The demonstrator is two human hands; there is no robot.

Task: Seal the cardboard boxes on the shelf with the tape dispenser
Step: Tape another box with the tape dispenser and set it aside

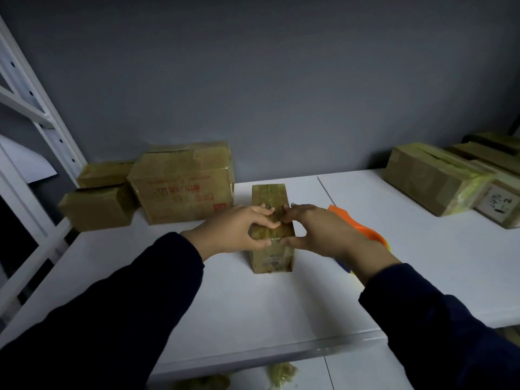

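A small upright cardboard box (pixel 271 257) stands in the middle of the white shelf (pixel 253 311), with glossy tape across its top. My left hand (pixel 236 232) grips its top left edge, fingers curled over the top and thumb on the near face. My right hand (pixel 318 232) grips the top right edge in the same way, fingertips meeting the left hand's at the taped seam. The orange tape dispenser (pixel 363 229) lies on the shelf just behind my right hand, partly hidden by it.
A large printed carton (pixel 183 187) and two smaller boxes (pixel 98 206) sit at the back left. More taped boxes (pixel 433 175) lie at the back right. White rack uprights (pixel 42 114) rise on the left. Yellowish scraps (pixel 281 375) lie on the lower level.
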